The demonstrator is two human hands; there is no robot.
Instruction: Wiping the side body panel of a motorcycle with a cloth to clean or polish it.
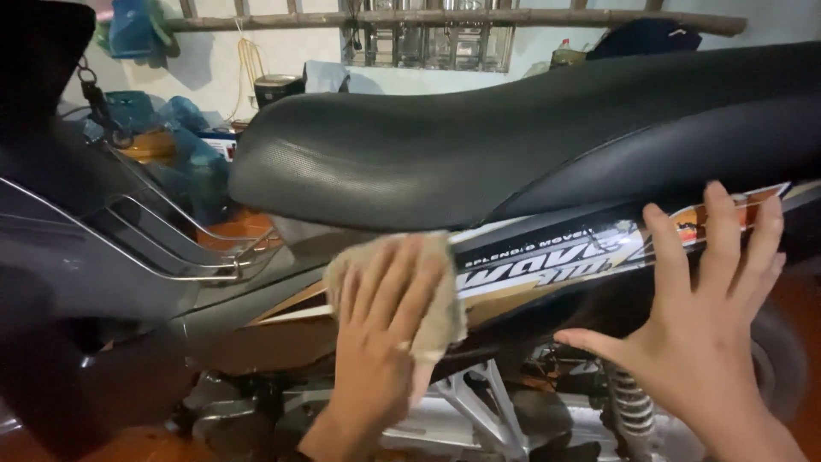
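Observation:
A motorbike fills the view, with a long black seat [479, 145] above a dark side panel [564, 257] that carries white, gold and orange decals. My left hand [380, 329] lies flat with its fingers spread on a beige cloth [445, 321], pressing it against the panel just below the seat's front end. My right hand [701, 316] rests open on the panel further back, fingers spread upward over the decal, holding nothing.
A chrome wire rack [184, 244] sits in the grey leg shield area at left. Below the panel show silver frame parts [483, 411] and a coil shock absorber [629, 411]. Blue bags [184, 141], a ladder [445, 17] and clutter line the back wall.

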